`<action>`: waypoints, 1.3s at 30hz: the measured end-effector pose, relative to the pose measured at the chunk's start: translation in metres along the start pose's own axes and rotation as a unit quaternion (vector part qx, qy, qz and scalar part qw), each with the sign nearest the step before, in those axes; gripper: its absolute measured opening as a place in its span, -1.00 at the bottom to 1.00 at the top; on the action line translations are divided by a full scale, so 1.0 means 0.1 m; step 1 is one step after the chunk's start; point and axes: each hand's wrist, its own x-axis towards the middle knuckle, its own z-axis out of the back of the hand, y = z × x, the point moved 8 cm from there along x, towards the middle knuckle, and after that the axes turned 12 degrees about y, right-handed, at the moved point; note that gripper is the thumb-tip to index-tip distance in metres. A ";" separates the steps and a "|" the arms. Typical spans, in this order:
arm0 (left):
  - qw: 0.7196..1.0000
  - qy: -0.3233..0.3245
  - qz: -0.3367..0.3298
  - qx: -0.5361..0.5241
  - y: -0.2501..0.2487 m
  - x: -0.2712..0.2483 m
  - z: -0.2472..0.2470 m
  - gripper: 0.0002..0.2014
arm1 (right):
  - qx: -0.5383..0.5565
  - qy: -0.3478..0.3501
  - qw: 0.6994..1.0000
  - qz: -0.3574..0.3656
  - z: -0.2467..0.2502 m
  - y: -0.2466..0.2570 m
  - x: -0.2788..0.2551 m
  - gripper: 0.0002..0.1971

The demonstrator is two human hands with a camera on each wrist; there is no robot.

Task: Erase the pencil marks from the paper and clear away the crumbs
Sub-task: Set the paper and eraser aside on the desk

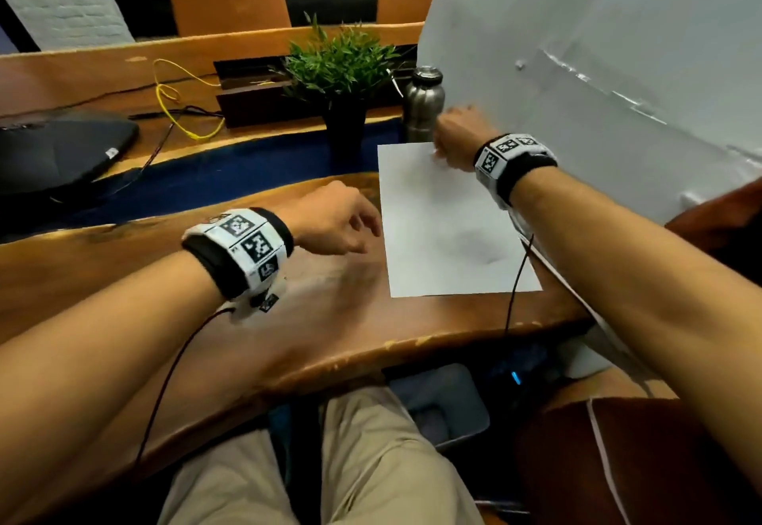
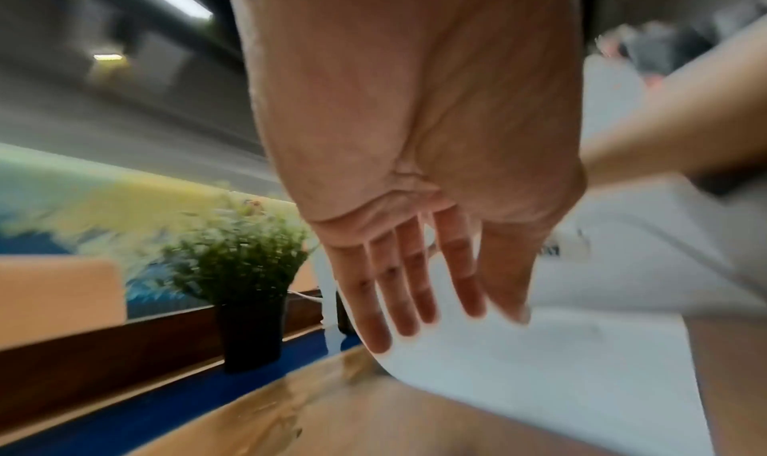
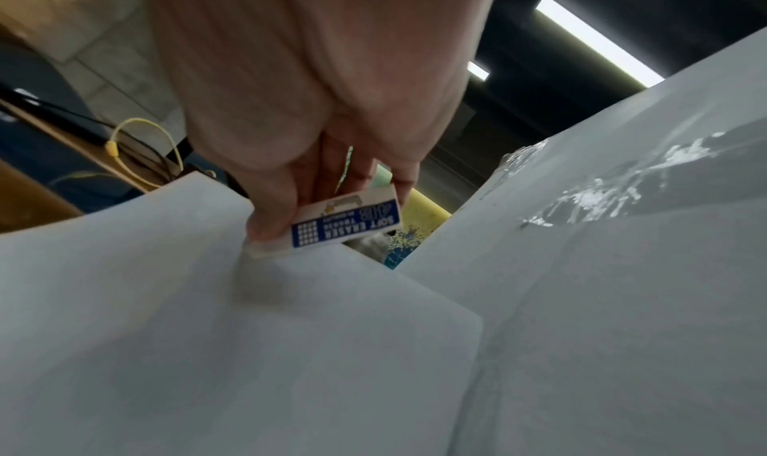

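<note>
A white sheet of paper (image 1: 449, 227) lies on the wooden desk (image 1: 206, 318), with faint grey smudges near its lower middle. My right hand (image 1: 455, 138) is at the sheet's far edge and grips a white eraser (image 3: 344, 223) in a blue-printed sleeve. In the right wrist view the eraser's bare end presses on the paper (image 3: 207, 315). My left hand (image 1: 342, 221) hovers just left of the sheet's left edge. In the left wrist view its fingers (image 2: 398, 286) are straight and spread, holding nothing, over the paper (image 2: 560, 364).
A potted green plant (image 1: 340, 70) and a steel bottle (image 1: 422, 105) stand just behind the paper. A grey-white wall panel (image 1: 618, 70) rises right beside the sheet. A black bag (image 1: 53, 149) and a yellow cable (image 1: 173, 103) lie at the far left.
</note>
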 end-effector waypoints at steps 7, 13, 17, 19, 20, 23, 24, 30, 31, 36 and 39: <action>0.985 0.149 -0.008 0.086 -0.27 0.74 -0.66 -0.35 | 0.016 -0.016 1.000 0.015 -0.12 0.06 0.01 -0.78; 0.989 0.117 0.003 0.089 -0.37 0.84 -0.72 -0.33 | 0.112 0.146 0.983 -0.011 -0.67 -0.06 -0.16 -0.75; 0.991 0.112 -0.005 0.068 -0.28 0.81 -0.77 -0.33 | 0.131 0.164 0.978 -0.006 -0.93 -0.09 -0.27 -0.81; 0.993 0.110 -0.004 0.041 -0.23 0.77 -0.81 -0.30 | 0.135 0.157 0.978 -0.013 -0.93 -0.10 -0.31 -0.73; 0.994 0.103 -0.004 0.026 -0.20 0.74 -0.82 -0.27 | 0.129 0.157 0.979 -0.013 -0.93 -0.09 -0.32 -0.64; 0.998 0.061 0.003 -0.019 0.00 0.54 -0.71 -0.24 | 0.121 0.157 0.980 -0.009 -0.90 -0.09 -0.38 -0.34; 0.998 0.053 0.008 -0.028 0.11 0.44 -0.66 -0.24 | 0.120 0.153 0.981 -0.011 -0.87 -0.09 -0.42 -0.30; 0.978 0.088 0.178 -0.068 1.42 -0.63 -0.57 -0.10 | 0.229 0.094 0.968 -0.025 -0.54 -0.09 -0.98 -0.43; 0.969 0.100 0.215 -0.067 1.63 -0.86 -0.64 -0.11 | 0.252 0.087 0.964 -0.023 -0.54 -0.04 -1.12 -0.45; 0.931 0.163 0.321 -0.065 2.08 -1.71 -1.14 -0.03 | 0.358 -0.054 0.930 -0.066 -0.74 -0.10 -1.80 -0.62; 0.940 0.154 0.297 -0.065 1.79 -1.85 -1.39 0.21 | 0.405 -0.150 0.895 -0.116 -0.97 -0.18 -2.02 -0.74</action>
